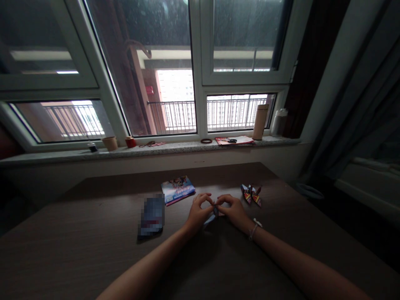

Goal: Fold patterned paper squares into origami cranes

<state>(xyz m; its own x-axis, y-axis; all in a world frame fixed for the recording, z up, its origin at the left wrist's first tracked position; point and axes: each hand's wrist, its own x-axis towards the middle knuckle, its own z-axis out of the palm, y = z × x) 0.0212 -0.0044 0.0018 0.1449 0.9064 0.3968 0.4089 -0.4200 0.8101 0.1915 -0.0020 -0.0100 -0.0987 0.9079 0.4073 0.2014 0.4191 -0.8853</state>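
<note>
My left hand (198, 212) and my right hand (233, 211) meet above the middle of the table. Each pinches a small piece of folded paper (216, 211) between thumb and fingers. Its light bluish part points down and to the left under my hands; my fingers cover much of the rest. To the right of my right hand stand folded paper figures (251, 195) with pointed ends and a colourful print, close together. Left of my left hand lies a stack of printed paper (178, 189) with a bright blue and pink picture.
A dark, phone-shaped thing (151, 216), blurred out, lies on the brown table (93, 250) at the left. On the windowsill (175, 148) are a paper cup (110, 143), a red spool-like item (130, 142), scissors (230, 141) on red-edged papers, and a tan bottle (260, 121).
</note>
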